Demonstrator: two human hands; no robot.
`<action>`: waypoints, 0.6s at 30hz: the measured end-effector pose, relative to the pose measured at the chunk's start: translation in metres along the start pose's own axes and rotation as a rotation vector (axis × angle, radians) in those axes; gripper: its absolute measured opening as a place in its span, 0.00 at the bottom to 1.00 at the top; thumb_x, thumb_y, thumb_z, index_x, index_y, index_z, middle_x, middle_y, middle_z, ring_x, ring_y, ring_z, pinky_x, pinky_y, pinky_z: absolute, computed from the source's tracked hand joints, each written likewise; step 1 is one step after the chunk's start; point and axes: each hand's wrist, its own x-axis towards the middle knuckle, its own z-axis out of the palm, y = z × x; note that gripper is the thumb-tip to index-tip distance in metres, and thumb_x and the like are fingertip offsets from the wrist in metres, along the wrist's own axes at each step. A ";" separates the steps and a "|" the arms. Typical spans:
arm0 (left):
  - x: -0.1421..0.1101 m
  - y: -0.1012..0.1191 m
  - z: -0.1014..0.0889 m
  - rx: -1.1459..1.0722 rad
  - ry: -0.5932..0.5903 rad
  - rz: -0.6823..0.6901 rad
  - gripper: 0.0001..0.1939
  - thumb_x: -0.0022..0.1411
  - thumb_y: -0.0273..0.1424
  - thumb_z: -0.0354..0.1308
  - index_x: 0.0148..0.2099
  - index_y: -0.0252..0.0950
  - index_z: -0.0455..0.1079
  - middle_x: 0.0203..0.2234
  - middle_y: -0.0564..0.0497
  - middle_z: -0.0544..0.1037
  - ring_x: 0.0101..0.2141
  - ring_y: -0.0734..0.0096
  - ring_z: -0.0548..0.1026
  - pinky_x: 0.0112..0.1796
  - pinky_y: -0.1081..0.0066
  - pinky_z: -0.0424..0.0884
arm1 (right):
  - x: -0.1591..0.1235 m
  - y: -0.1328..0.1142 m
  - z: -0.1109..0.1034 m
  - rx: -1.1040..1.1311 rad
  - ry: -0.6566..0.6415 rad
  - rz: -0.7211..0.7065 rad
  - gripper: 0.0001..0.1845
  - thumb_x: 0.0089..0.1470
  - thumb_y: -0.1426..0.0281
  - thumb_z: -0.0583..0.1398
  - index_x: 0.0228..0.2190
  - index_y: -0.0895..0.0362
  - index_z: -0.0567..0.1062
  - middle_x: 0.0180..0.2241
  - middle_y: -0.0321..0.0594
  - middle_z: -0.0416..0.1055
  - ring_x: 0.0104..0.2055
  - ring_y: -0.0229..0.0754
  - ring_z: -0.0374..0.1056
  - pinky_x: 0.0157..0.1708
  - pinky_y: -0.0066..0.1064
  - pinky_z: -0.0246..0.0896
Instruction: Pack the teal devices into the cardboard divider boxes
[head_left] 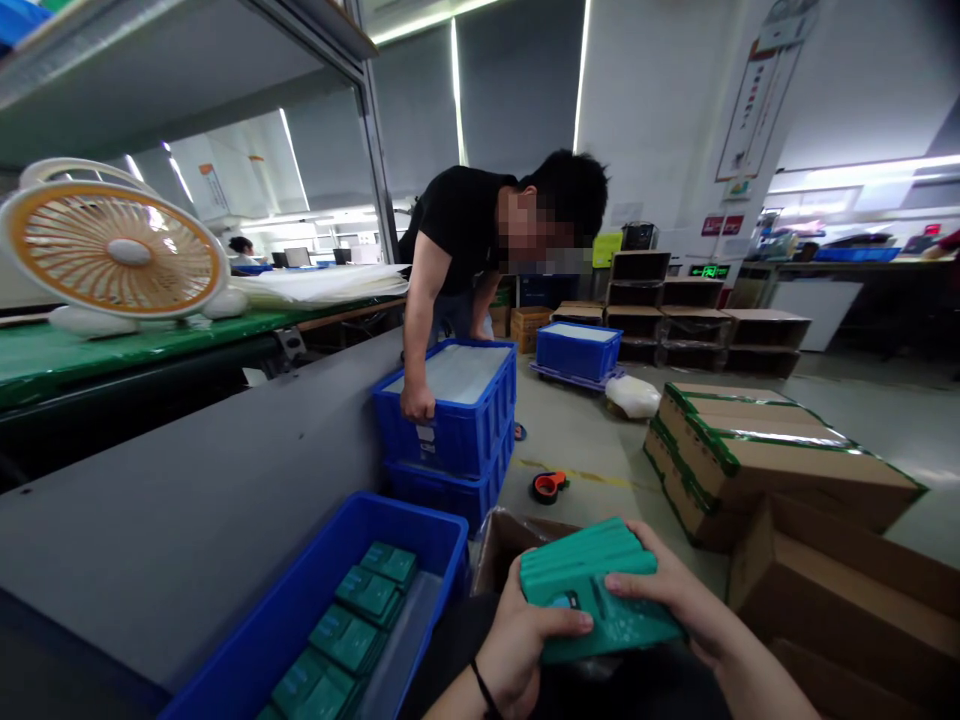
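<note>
Two hands, left [516, 632] and right [681, 588], angled inward, grip tight on a green bundle [581, 568]

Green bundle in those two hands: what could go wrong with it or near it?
The green bundle could slip if the left hand or right hand loosens. The upper crate sits on the lower crate, so it might shift and pinch the co-worker's hand on it. Someone could trip on the orange thing lying on the floor.

The pack [583, 556] is teal, the bins [466, 442] blue.
</note>
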 end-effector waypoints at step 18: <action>0.113 0.046 -0.065 0.803 -0.574 -0.045 0.28 0.57 0.38 0.63 0.59 0.40 0.65 0.54 0.44 0.73 0.55 0.60 0.69 0.57 0.57 0.62 | 0.033 0.062 -0.096 0.512 0.271 0.165 0.41 0.25 0.72 0.70 0.46 0.48 0.65 0.37 0.36 0.74 0.35 0.50 0.72 0.35 0.41 0.69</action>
